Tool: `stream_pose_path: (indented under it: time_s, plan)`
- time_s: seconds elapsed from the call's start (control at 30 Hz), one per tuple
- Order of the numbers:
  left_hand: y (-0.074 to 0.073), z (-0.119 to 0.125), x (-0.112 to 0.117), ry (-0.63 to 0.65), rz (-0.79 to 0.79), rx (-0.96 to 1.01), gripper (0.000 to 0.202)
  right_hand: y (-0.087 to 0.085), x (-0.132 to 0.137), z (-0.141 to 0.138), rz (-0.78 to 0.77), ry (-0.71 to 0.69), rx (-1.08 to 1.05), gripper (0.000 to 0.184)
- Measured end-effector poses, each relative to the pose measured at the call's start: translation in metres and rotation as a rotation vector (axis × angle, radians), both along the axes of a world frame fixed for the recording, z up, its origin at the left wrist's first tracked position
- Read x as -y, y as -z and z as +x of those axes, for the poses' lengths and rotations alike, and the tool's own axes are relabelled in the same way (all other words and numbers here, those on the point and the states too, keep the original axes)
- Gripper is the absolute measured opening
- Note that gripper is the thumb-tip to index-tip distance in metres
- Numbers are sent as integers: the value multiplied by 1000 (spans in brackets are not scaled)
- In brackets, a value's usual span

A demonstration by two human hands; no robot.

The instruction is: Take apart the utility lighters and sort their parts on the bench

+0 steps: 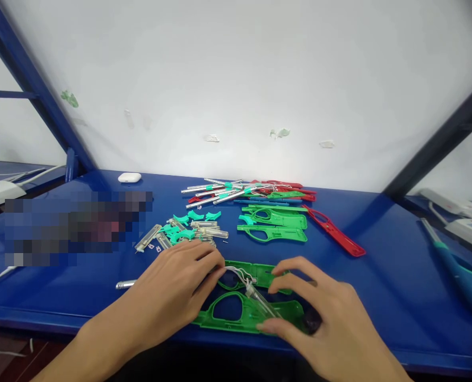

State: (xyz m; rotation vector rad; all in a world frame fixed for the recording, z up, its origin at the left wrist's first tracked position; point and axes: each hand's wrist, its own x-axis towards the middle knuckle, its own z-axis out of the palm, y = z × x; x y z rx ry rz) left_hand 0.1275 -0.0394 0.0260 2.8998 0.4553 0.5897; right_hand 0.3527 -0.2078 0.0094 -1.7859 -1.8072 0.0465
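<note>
My left hand (180, 278) is closed, its thumb and fingers pressed together on a silver lighter tube (125, 285) whose end sticks out to the left. Thin white wires (239, 271) run from its fingertips to a clear fuel tank (262, 301). The tank lies slanted over the nearer green lighter shell half (227, 317). Behind it is another green shell half (263, 273). My right hand (319, 305) curves open around the right ends of both, fingers apart, thumb at the nearer shell. A dark object (311, 321) under its palm is unclear.
Silver tubes (224, 192) lie piled at the back beside red shell pieces. Nearer are clear tanks (210, 229) with teal triggers (182, 234), green shells (273, 233) and a red shell (335, 233). A blue lighter (459, 270) lies right; a white case (129, 178) is back left.
</note>
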Motion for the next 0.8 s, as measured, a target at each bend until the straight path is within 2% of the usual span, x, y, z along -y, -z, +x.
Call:
stream_pose_path:
  time_s: [0.07,0.13,0.33,0.43,0.53,0.73,0.8]
  plan:
    - [1,0,0,6,-10,-19,21,2,-1,0,-40,-29,-17,17]
    - [1,0,-1,11,-27,-41,22,5,-2,2,-18,-31,-31,15]
    - [-1,6,7,-7,-38,-94,24,14,1,9,257,22,-20,10]
    - [-1,12,14,13,-23,-138,24,16,2,9,315,118,-84,7]
    - [2,16,18,22,-49,-160,25,15,3,8,300,216,-112,9]
    - [10,15,9,-20,-41,-80,24,13,9,19,407,471,57,22]
    - [11,14,7,-33,-24,-47,24,14,10,20,418,483,50,24]
